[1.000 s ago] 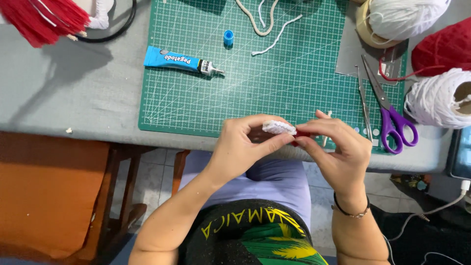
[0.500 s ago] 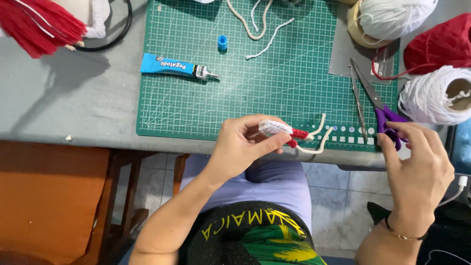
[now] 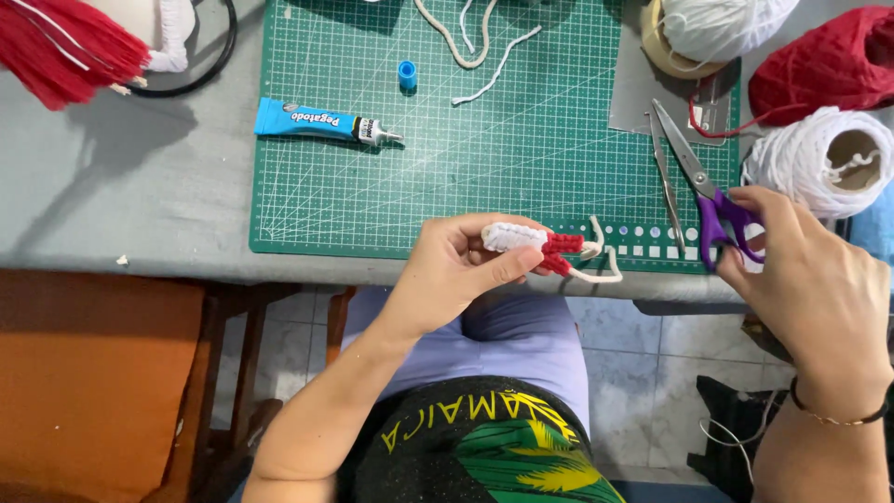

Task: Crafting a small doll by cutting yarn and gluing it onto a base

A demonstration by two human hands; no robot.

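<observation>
Bright, even daylight from above; soft shadows on the grey table [image 3: 112,186]; sharp focus, no glare.

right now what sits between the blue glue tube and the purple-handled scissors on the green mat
In the head view, only bare green cutting mat lies between the blue glue tube and the purple-handled scissors.

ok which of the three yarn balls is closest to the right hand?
The white ball with the hollow core, just above the right hand. The red ball and the other white ball sit farther up.
</observation>
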